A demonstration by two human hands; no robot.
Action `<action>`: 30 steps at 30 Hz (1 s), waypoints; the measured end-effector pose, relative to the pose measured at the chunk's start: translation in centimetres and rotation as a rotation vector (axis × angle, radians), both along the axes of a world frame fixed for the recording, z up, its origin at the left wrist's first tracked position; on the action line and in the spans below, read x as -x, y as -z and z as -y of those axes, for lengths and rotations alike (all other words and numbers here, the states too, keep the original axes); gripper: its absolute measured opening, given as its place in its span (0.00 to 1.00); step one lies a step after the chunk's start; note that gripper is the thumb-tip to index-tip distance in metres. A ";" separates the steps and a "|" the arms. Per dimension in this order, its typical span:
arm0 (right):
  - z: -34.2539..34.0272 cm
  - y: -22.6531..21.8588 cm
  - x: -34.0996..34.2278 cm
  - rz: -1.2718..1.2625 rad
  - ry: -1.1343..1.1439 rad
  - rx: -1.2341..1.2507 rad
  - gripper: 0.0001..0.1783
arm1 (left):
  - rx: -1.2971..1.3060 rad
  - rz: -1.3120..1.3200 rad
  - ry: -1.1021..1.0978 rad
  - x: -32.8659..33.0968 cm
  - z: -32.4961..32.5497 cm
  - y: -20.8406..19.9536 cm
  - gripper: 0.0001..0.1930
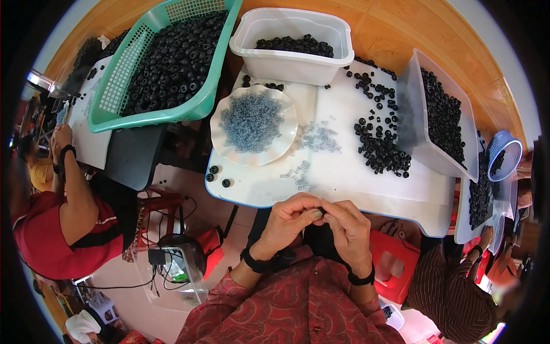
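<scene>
My left hand [288, 223] and my right hand [350, 234] meet just off the near edge of the white table [338, 189]. Thumbs and fingertips of both are pinched together around a small dark piece [323, 211], mostly hidden by the fingers. Beyond my hands, small clear bluish rings [321, 137] lie scattered on the tabletop. More of these rings fill the middle of a white plate [216, 135] with a wavy rim. Loose black round parts [381, 150] form a spread-out heap to the right of the rings.
A green basket [172, 117] of black parts stands far left, a white tub [292, 67] at the back, and a translucent bin [413, 114] on the right. Three black parts [226, 183] sit near the left front corner. Co-workers [74, 229] sit on both sides.
</scene>
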State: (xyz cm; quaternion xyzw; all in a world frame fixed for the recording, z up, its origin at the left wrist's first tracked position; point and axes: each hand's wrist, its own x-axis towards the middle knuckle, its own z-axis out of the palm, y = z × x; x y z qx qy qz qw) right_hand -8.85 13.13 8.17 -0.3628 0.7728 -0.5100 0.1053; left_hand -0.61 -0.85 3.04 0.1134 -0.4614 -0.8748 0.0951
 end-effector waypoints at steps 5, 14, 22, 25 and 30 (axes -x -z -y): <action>-0.3 0.3 0.3 0.010 0.035 0.017 0.12 | -0.013 0.051 0.023 -0.1 -0.1 0.0 0.09; -0.1 0.2 0.5 0.105 0.071 0.033 0.12 | -0.049 0.106 0.016 -0.1 0.1 -0.3 0.10; -0.4 0.9 0.6 0.159 0.094 0.097 0.10 | -0.309 0.070 0.022 -0.2 -0.1 0.0 0.12; -0.5 0.9 0.6 0.155 0.076 0.120 0.10 | -0.245 0.007 0.007 -0.2 -0.3 -0.1 0.11; -0.5 0.3 0.6 0.136 0.032 0.064 0.10 | -0.199 -0.013 -0.014 -0.3 -0.3 0.3 0.11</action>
